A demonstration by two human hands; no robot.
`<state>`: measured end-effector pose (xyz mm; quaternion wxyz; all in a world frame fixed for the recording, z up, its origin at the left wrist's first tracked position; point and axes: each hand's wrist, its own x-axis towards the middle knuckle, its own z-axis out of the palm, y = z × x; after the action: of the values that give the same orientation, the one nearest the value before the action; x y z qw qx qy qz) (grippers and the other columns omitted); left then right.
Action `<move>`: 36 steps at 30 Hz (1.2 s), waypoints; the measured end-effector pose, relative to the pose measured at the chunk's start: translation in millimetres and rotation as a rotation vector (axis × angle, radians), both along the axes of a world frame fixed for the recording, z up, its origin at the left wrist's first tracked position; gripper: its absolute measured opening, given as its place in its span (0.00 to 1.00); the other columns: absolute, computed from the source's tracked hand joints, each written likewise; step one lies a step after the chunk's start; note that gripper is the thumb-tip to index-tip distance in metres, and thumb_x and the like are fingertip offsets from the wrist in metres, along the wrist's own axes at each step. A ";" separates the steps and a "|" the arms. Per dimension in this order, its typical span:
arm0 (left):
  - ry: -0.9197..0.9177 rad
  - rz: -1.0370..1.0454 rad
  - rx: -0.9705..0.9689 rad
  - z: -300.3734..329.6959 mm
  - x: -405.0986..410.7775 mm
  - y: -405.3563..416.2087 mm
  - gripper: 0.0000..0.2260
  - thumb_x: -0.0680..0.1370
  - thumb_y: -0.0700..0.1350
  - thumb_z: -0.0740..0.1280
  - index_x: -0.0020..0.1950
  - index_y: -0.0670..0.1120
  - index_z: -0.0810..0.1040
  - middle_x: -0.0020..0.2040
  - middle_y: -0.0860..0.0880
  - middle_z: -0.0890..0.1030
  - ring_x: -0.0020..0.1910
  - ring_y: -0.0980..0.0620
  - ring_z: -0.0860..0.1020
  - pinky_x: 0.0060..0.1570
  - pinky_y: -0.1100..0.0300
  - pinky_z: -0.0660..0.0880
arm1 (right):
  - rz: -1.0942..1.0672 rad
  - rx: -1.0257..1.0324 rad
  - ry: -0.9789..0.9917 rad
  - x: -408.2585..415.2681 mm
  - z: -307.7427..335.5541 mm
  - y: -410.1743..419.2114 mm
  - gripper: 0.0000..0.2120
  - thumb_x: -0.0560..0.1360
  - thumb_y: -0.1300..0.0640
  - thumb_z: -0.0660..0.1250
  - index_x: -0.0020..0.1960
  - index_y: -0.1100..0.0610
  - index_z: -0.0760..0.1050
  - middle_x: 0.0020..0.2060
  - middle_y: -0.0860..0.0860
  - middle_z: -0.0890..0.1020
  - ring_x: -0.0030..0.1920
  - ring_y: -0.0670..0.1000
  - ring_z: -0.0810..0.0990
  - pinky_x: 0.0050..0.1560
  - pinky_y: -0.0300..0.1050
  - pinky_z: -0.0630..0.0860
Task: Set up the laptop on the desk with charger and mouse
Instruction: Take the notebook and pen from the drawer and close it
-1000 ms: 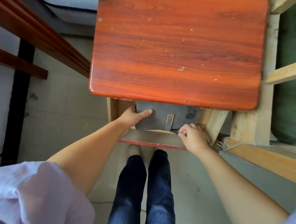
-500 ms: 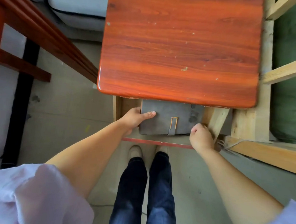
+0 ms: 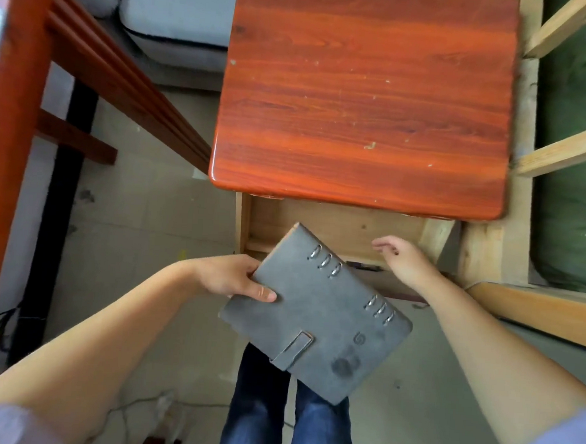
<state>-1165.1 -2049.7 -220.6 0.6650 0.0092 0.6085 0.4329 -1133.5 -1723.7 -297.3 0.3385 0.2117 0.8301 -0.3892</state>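
Head view: left hand (image 3: 228,279) holds a grey ring-bound notebook (image 3: 317,314) by its left edge, thumb on the cover and fingers (image 3: 263,293) wrapped under, strap clasp shut, the notebook tilted in the air over the person's legs and clear of the open drawer (image 3: 335,231) below the desk (image 3: 364,99). Right hand (image 3: 404,263) is empty, fingers loosely spread, hovering just at the drawer's front right. Judged step: clearing or searching the drawer, not yet the setup itself. No laptop, charger or mouse shows anywhere in frame; the desk top is bare apart from a few specks. The visible part of the drawer looks empty too, its back hidden under the desk top. Next move likely calls for parking the notebook somewhere off the desk's working area, then locating the laptop. Around: red wooden frame (image 3: 88,72) at left, grey cushion (image 3: 174,15) top left, pale timber rails (image 3: 570,149) with green fabric (image 3: 577,211) at right, cables on the floor (image 3: 136,402) near the feet. The open drawer juts toward the legs and could get in the way.
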 end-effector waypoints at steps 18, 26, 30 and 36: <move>0.672 -0.545 -0.317 -33.0 65.0 54.6 0.09 0.73 0.55 0.65 0.42 0.49 0.72 0.39 0.49 0.74 0.37 0.48 0.69 0.36 0.58 0.63 | 0.631 0.153 -0.039 -8.5 -33.1 -41.8 0.05 0.73 0.60 0.63 0.42 0.52 0.69 0.47 0.53 0.72 0.44 0.54 0.72 0.50 0.45 0.72; 0.655 -0.614 -0.351 -34.5 74.0 61.7 0.12 0.73 0.53 0.64 0.50 0.47 0.77 0.48 0.45 0.81 0.40 0.47 0.74 0.38 0.58 0.67 | 0.203 0.131 0.075 21.0 14.1 -25.2 0.10 0.75 0.59 0.57 0.36 0.55 0.63 0.32 0.52 0.72 0.32 0.53 0.69 0.33 0.45 0.64; 0.649 -0.635 -0.353 -42.6 80.8 70.3 0.12 0.75 0.50 0.63 0.54 0.45 0.76 0.52 0.43 0.80 0.48 0.44 0.78 0.41 0.56 0.70 | -0.411 -0.005 -0.039 68.4 28.9 -21.4 0.11 0.75 0.60 0.57 0.36 0.58 0.74 0.26 0.52 0.78 0.24 0.49 0.72 0.24 0.38 0.65; 0.699 -0.678 -0.313 -64.1 73.2 72.4 0.13 0.78 0.47 0.63 0.59 0.43 0.75 0.65 0.42 0.68 0.68 0.43 0.64 0.67 0.47 0.67 | -1.389 -0.461 -0.211 95.7 2.3 -59.2 0.18 0.80 0.67 0.50 0.70 0.64 0.60 0.63 0.63 0.74 0.60 0.59 0.77 0.61 0.51 0.74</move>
<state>-1091.9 -1977.2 -284.6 0.5181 0.2504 0.8150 0.0675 -1037.8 -1782.9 -295.0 0.1280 0.6483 0.3651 -0.6558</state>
